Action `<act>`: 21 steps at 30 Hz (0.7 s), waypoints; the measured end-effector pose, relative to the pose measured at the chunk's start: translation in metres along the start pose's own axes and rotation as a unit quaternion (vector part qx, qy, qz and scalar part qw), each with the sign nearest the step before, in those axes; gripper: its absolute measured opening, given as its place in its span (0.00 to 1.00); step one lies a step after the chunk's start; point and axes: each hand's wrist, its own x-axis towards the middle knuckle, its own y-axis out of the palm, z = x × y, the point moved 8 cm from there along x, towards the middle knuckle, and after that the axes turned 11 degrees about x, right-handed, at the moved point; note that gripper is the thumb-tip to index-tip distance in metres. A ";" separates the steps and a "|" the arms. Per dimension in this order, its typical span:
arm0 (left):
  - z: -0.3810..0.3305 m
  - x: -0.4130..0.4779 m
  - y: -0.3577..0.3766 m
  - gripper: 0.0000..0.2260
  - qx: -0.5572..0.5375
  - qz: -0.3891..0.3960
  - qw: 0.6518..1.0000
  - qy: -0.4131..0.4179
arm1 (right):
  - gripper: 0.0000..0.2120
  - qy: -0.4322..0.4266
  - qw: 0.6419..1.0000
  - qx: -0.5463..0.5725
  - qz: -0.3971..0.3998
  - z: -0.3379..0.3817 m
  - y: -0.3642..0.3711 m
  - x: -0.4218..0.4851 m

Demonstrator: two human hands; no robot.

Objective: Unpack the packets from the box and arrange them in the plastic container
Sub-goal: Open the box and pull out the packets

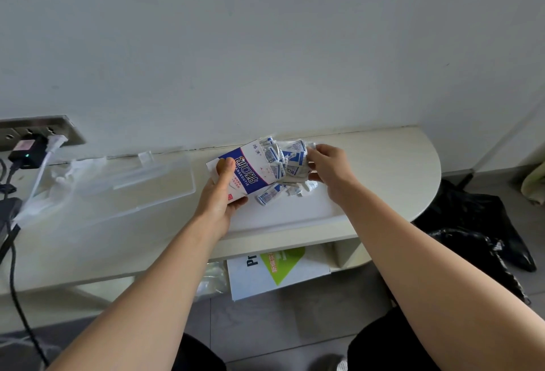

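Fingers (pixel 237 201) of my left hand (pixel 218 196) are curled round the low end of the box (pixel 249 171), thumb pressed on its printed face, so the box lies tilted with its open mouth pointing away and to the right. My right hand (pixel 331 170) is at that mouth, its fingers (pixel 318 150) and thumb pinching a loose clump of packets (pixel 290 158) that is half out of the box. A few more packets lie spilled on the surface (pixel 368 193) just below the mouth.

I judge the step in hand to be emptying the box, with nothing yet arranged. To do it well I would hold the box low over the surface and tip its mouth down a little further, so the clump slides out rather than being dragged. The packets look thin, slippery and tangled at odd angles; a light pinch on the whole bunch may shed some, so I would take fewer at a time or let them fall into one heap. The surface ends in a curved edge on the right, and strays could slide off that way, so I would work toward the left.

Further left, well apart from the packets, lies the clear container (pixel 141 177). It is see-through and I cannot tell whether anything lies in it. Bringing the box nearer to it before emptying the rest would shorten each carry. Beyond it, a charger (pixel 26 153) sits in a wall socket.
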 end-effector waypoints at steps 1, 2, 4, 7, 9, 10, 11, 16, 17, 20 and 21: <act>0.000 0.000 0.000 0.17 0.000 -0.001 1.000 -0.003 | 0.13 0.005 1.000 0.012 0.010 0.001 0.003 -0.001; 0.000 0.000 0.001 0.17 0.001 0.000 1.000 -0.006 | 0.14 0.015 0.999 0.022 0.025 0.001 0.007 -0.003; 0.002 -0.001 0.002 0.15 0.003 0.001 1.000 -0.016 | 0.19 0.033 0.997 0.026 0.060 0.000 0.015 -0.005; 0.006 -0.002 0.004 0.12 0.023 0.014 0.999 -0.032 | 0.14 0.000 0.997 0.022 0.078 -0.001 0.021 -0.004; 0.006 -0.002 0.004 0.11 0.055 0.019 0.998 -0.033 | 0.09 -0.027 0.998 0.006 0.058 0.001 0.019 -0.002; 0.004 -0.003 0.004 0.10 0.076 0.019 0.997 -0.029 | 0.09 -0.037 0.998 0.002 0.050 0.002 0.017 -0.001; 0.002 -0.004 0.004 0.09 0.095 0.015 0.995 -0.021 | 0.08 -0.043 0.998 -0.001 0.046 0.003 0.016 0.000; -0.013 -0.008 0.007 0.17 0.168 0.012 0.984 0.052 | 0.08 -0.060 0.997 -0.017 0.042 0.006 0.014 0.000; -0.014 -0.009 0.004 0.25 0.174 0.001 0.983 0.051 | 0.08 -0.060 0.997 -0.019 0.044 0.006 0.014 -0.001; -0.017 -0.010 0.001 0.30 0.213 -0.005 0.975 0.062 | 0.13 -0.051 0.998 -0.022 0.029 0.002 0.009 0.002; -0.018 -0.010 0.001 0.27 0.219 -0.006 0.973 0.070 | 0.13 -0.048 0.999 -0.018 0.016 0.001 0.005 0.003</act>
